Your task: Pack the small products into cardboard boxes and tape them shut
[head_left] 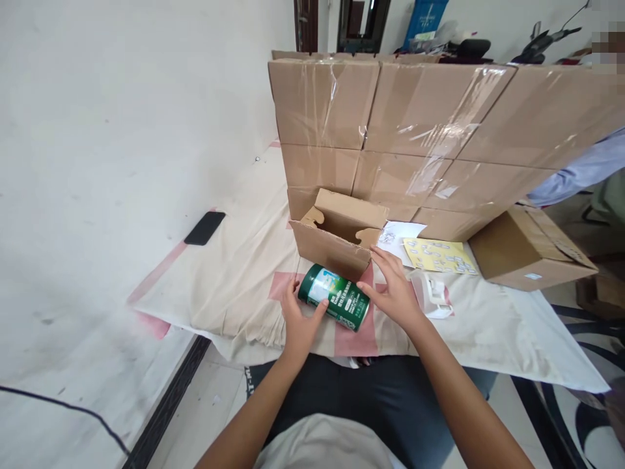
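A green can with a dark green lid and a printed label lies on its side on the cloth. My left hand grips its lid end, the thumb across the front and the fingers round the far side. At the can's other end is my right hand, its thumb by the rim and its fingers stretched out to the near right corner of a small cardboard box. That box stands open at the top just behind the can; its bottom is hidden.
A wall of taped cardboard boxes rises behind. Rightward are a white paper, a yellow sticker sheet, a white tape dispenser and a larger carton. A black phone lies left, near the white wall.
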Tool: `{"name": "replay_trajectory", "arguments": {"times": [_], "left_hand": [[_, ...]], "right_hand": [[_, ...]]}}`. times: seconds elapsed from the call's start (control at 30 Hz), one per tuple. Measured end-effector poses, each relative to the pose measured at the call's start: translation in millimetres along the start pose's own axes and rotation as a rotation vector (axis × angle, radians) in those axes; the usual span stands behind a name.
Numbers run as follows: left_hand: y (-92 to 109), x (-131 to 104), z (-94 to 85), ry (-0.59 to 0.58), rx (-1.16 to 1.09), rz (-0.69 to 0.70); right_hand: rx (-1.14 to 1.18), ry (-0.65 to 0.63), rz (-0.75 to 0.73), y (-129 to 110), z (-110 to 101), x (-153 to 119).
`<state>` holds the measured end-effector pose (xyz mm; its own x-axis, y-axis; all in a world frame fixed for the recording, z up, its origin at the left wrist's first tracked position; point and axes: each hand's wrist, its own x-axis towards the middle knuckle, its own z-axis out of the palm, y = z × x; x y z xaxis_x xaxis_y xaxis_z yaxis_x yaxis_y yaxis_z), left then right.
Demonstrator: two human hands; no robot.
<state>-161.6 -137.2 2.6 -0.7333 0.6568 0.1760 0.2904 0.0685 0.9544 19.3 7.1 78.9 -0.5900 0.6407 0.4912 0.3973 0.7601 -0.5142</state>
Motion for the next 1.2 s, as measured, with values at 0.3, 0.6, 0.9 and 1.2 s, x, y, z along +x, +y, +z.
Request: {"name": "replay_trajectory", "arguments": {"times": [0.3,0.6,0.9,1.2], "left_hand": [[-4.4,-8.9,-5.6,-0.062,-0.028,-0.042],[-7.8,-11.4,-9.6,-0.058,-0.015,-0.036],[-8.6,-15.7,-11.5,-0.066,-0.01,0.018],[-12.5,69.2,-48.7,-0.032,-0.099,0.243]], "right_hand": [[-0.003,0.026,0.06,0.9,-3.9,27.8],[-0.075,0.276,0.108,-12.4,-11.4,-2.3],[-0.397,-0.587,-0.081,-54.9,15.5,-1.7],[-0.084,-0.743,-0.104,-61.6,-36.4,11.2]]}}
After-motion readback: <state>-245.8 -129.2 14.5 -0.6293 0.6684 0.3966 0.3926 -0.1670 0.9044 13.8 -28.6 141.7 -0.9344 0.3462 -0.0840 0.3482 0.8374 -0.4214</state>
